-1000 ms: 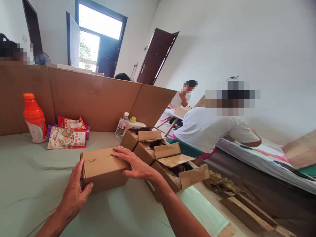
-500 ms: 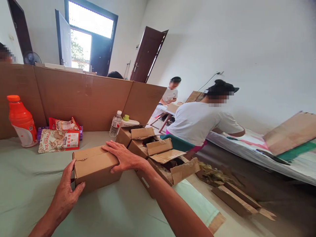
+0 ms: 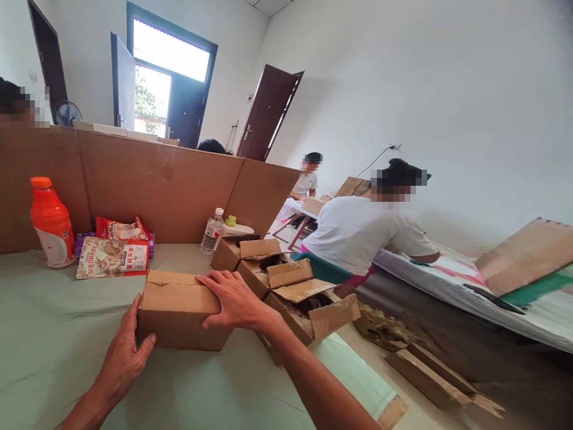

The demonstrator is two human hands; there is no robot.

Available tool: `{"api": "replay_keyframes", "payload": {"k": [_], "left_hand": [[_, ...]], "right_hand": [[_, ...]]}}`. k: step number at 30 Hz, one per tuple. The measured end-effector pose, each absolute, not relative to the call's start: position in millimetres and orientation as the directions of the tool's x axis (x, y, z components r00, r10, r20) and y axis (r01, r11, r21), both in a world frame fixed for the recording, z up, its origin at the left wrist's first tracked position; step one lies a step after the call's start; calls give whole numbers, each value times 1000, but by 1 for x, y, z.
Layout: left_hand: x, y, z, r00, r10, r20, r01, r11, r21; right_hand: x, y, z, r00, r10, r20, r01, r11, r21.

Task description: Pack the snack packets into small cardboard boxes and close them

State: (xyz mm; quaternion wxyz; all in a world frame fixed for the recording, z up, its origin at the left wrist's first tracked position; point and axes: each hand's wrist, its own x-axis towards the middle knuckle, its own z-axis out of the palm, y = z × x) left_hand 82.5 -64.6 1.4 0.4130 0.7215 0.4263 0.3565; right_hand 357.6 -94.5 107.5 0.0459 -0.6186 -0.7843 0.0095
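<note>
A closed brown cardboard box [image 3: 183, 319] rests on the green-covered table [image 3: 201, 382]. My left hand [image 3: 125, 343] grips its left end, with the thumb on the near side. My right hand [image 3: 230, 298] lies over the top right edge, its fingers on the lid and its thumb against the front face. To the right of the box, several cardboard boxes with raised flaps [image 3: 289, 273] stand in a row. Behind it lie a squirrel-printed snack bag [image 3: 111, 258], a red packet [image 3: 123, 229] and a purple pack [image 3: 83, 240].
An orange bottle [image 3: 51, 224], a clear water bottle [image 3: 212, 233] and a white bottle with a green cap [image 3: 235, 227] stand before a cardboard screen [image 3: 156, 179]. A person in white [image 3: 353, 233] sits at another table on the right. A cardboard piece [image 3: 430, 376] lies on the floor.
The camera view has shifted, so the surroundings appear slightly lower. The box looks turned a little, its front edge now more level, with both hands still on it.
</note>
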Motion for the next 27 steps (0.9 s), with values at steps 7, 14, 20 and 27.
{"api": "replay_keyframes", "payload": {"k": [7,14,20,27], "left_hand": [[78,-69,-36,356,905,232,411,-374,831],[69,-73,-66,360,903,233,462,-389,797],[68,-83,-89,360,899,250,508,-414,756],[66,-89,-90,384,887,257,538,-441,718]], "right_hand": [[341,-91,104,113,992,60,993,-115,27],[350,-54,98,332,938,98,941,-337,42],[358,-38,97,253,964,80,962,-259,84],[377,-27,109,68,997,-32,994,-65,86]]}}
